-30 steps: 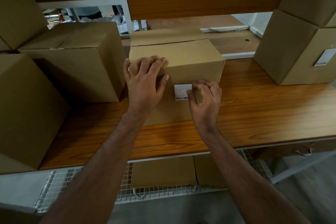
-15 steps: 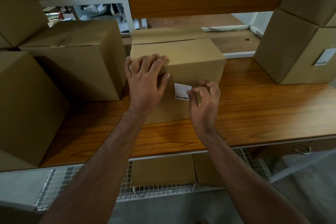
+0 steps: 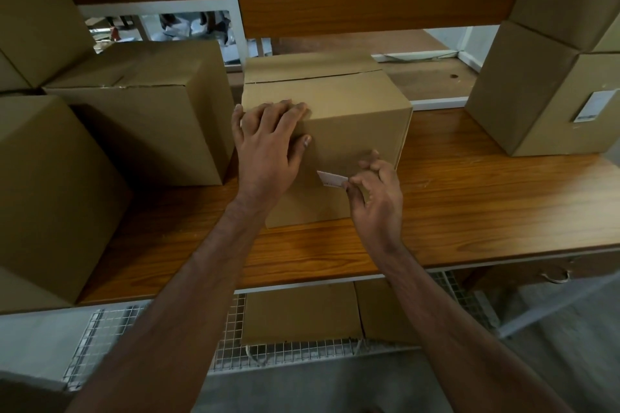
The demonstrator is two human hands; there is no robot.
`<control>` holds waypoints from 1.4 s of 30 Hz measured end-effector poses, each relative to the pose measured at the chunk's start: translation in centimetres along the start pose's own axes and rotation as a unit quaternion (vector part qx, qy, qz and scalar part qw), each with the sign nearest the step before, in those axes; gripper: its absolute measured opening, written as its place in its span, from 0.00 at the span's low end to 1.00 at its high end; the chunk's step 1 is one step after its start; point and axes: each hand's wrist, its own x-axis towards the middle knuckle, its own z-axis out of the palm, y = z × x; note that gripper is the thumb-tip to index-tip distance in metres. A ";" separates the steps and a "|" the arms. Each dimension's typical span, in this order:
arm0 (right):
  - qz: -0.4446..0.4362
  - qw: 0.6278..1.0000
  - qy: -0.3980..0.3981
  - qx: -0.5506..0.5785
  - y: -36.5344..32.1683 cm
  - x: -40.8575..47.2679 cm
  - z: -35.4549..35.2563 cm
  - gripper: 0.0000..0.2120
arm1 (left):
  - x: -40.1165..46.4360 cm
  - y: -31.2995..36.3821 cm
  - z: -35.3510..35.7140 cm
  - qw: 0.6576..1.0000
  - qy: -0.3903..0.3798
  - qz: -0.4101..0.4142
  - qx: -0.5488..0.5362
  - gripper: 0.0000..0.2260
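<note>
Cardboard box [image 3: 355,131] stands in the middle of the wooden shelf [image 3: 486,204], its long axis running left to right along the shelf and its broad front face turned toward the person; the closed top flaps meet in a seam that runs the same way. A larger box [image 3: 144,117] stands just beside it on the left, and a stack of boxes [image 3: 523,104] stands well apart on the right. The two hands are apart, both at the front face. The left hand [image 3: 268,151] lies spread against the upper left part of that face, its straight fingers reaching over the top front edge and the thumb pressed flat on the cardboard. The right hand [image 3: 375,198] is lower and to the right, near the middle of the face, and pinches the right end of a small white label [image 3: 332,179] between thumb and forefinger, its other fingers loosely raised. The label's long axis lies left to right, the pinched end lifted off the cardboard and the left end at the box face; whether that end is stuck there cannot be told.
</note>
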 end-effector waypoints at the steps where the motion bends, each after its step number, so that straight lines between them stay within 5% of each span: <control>1: -0.007 1.000 -0.005 0.003 -0.1 -0.2 -0.2 0.04 | 0.0 0.0 0.0 1.000 -0.004 0.001 0.001 0.23; 16: -0.111 0.991 -0.011 -0.067 0.1 -1.2 -2.5 0.06 | -2.1 0.4 -1.1 1.000 0.013 0.007 -0.010 0.22; 19: -0.110 0.992 -0.006 -0.054 -0.1 -1.5 -2.4 0.05 | -4.1 0.6 -1.2 0.997 0.059 0.029 -0.048 0.19; 23: -0.124 0.992 0.005 -0.008 -0.8 -1.3 -2.3 0.04 | -5.3 0.5 -1.1 0.982 -0.017 0.037 -0.186 0.16; 34: -0.032 0.998 0.014 0.045 -2.3 -0.2 -1.6 0.08 | -5.8 1.7 -1.1 0.919 -0.078 -0.087 -0.376 0.14; 38: -0.036 0.997 0.007 0.066 -2.6 0.0 -1.3 0.09 | -5.4 1.2 -0.9 0.930 -0.089 -0.072 -0.350 0.03; 42: -0.008 0.993 0.001 0.118 -2.0 -0.2 -0.8 0.21 | -5.2 0.4 -1.6 0.956 -0.016 -0.043 -0.291 0.04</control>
